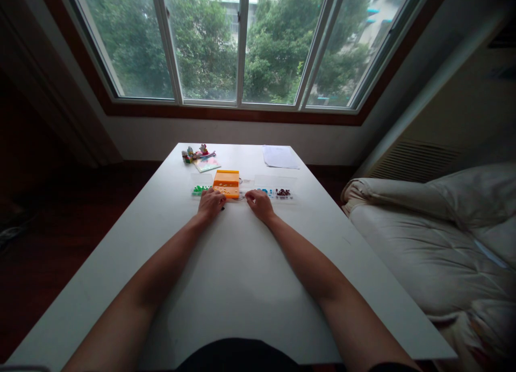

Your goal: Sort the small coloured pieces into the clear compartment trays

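My left hand [211, 202] rests at the front left corner of an open orange box [227, 175], its fingers curled together over the near edge. Small pale pieces lie in the front half of the box. To the right of it, my right hand [260, 204] has thumb and fingers pinched together; anything between them is too small to make out. A thin string-like line shows between the two hands. Green beads [200, 190] lie just left of the box, partly behind my left hand. Beyond my right hand are blue beads [267, 191] and dark brown beads [282, 192] in a clear plastic case [295, 195].
All this stands on a white table [237, 275]. Small colourful figures [197, 154] and a pastel card [207, 164] are at the far left, white paper sheets [281, 157] at the far right. A window [242, 44] is ahead, a cream sofa [419, 237] to the right.
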Demonstrator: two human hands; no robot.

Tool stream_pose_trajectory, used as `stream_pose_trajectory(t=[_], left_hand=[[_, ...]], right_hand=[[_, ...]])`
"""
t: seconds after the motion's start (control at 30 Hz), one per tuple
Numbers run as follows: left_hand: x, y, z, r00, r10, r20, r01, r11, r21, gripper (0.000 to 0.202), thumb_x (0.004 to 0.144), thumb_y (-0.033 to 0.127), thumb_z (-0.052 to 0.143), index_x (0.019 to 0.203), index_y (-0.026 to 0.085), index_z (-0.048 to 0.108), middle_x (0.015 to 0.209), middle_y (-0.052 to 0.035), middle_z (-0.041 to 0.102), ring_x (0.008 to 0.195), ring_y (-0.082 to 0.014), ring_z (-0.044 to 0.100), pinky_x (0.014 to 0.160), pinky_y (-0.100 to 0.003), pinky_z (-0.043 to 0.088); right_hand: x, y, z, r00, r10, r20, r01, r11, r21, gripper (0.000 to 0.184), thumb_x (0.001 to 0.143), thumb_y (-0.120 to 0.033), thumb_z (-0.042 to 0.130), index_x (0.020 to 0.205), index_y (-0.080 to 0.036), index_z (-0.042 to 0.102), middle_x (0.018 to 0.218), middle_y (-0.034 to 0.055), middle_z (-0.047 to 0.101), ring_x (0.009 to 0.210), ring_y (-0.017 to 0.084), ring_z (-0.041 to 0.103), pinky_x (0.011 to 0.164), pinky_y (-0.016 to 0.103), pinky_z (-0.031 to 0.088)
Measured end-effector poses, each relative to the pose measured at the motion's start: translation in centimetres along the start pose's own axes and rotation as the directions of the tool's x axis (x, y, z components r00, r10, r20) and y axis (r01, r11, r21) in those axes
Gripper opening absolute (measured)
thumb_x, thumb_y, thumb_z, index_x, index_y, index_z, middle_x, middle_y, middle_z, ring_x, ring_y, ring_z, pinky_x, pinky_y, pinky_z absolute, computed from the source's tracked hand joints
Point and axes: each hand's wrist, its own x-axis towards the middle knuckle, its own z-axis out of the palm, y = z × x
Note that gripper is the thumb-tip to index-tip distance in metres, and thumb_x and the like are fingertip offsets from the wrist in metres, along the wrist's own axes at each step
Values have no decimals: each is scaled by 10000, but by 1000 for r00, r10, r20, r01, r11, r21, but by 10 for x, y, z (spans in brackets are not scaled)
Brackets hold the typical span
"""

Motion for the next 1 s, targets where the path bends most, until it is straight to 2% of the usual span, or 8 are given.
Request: stream_pose_trajectory(t=[0.33, 0.47, 0.57, 0.67, 0.77, 0.83, 0.93, 1.0], left_hand=[[0, -1, 4, 998, -33, -45, 31, 999, -43, 151, 899, 261, 592, 842, 242, 731, 914, -68, 738, 965, -274, 589, 885, -408, 370], [4, -3, 3, 973, -179, -142, 160, 977, -139, 190, 937, 287, 530, 943, 230, 711, 808, -39, 713, 830, -230, 626, 832, -357, 405], [4, -7, 2, 948, -290, -132, 256, 939, -230, 203, 924, 297, 528, 983, 221, 708, 741, -21, 686, 709, -204, 622, 745, -314, 419], [3, -9, 3, 940, -325, -102, 289, 920, -266, 212, 912, 309, 531, 982, 221, 711, 734, -18, 681, 670, -194, 614, 672, -292, 406], [2, -4, 4, 972, -236, -24, 220, 935, -277, 199, 892, 309, 548, 946, 225, 719, 750, -17, 688, 662, -180, 600, 643, -281, 398], [2, 2, 4, 995, -73, 70, 91, 949, -303, 178, 869, 300, 574, 901, 221, 730, 772, -24, 695, 686, -177, 595, 657, -282, 412], [2, 10, 2, 967, 195, 165, -129, 931, -341, 139, 836, 314, 642, 859, 231, 751, 822, -37, 706, 817, -203, 606, 763, -306, 442], [2, 14, 0, 939, 284, 193, -208, 918, -337, 126, 812, 340, 696, 872, 254, 765, 867, -41, 717, 915, -228, 597, 854, -336, 438]], right_hand=[[0, 1, 2, 1000, 5, 16, -5, 1000, -10, 117, 889, -154, 583, 922, -196, 687, 826, 37, 662, 828, 201, 572, 834, 303, 390], [0, 1, 2, 1000, 2, 28, -2, 1000, -11, 117, 890, -152, 582, 923, -195, 686, 826, 38, 663, 828, 200, 570, 831, 299, 392], [0, 0, 2, 999, -8, 37, 9, 1000, -6, 118, 893, -150, 579, 921, -194, 686, 826, 36, 663, 825, 197, 568, 833, 298, 395], [0, 0, 2, 999, -1, 42, 1, 1000, -14, 123, 891, -146, 579, 920, -195, 688, 831, 35, 667, 835, 200, 572, 842, 303, 397], [-1, -1, 2, 998, 11, 55, -9, 1000, -19, 136, 890, -149, 576, 936, -199, 693, 843, 37, 674, 847, 203, 577, 847, 307, 398], [-1, -1, 2, 998, 14, 54, -13, 1000, -14, 136, 887, -154, 578, 938, -201, 695, 844, 36, 676, 849, 203, 578, 847, 308, 401], [-1, -2, 1, 999, 21, 43, -21, 1000, -3, 128, 889, -164, 582, 930, -202, 697, 838, 37, 676, 841, 205, 577, 844, 310, 407], [-1, -3, 0, 999, 24, 38, -24, 1000, 5, 125, 894, -169, 581, 931, -201, 696, 834, 40, 675, 833, 206, 576, 837, 310, 410]])
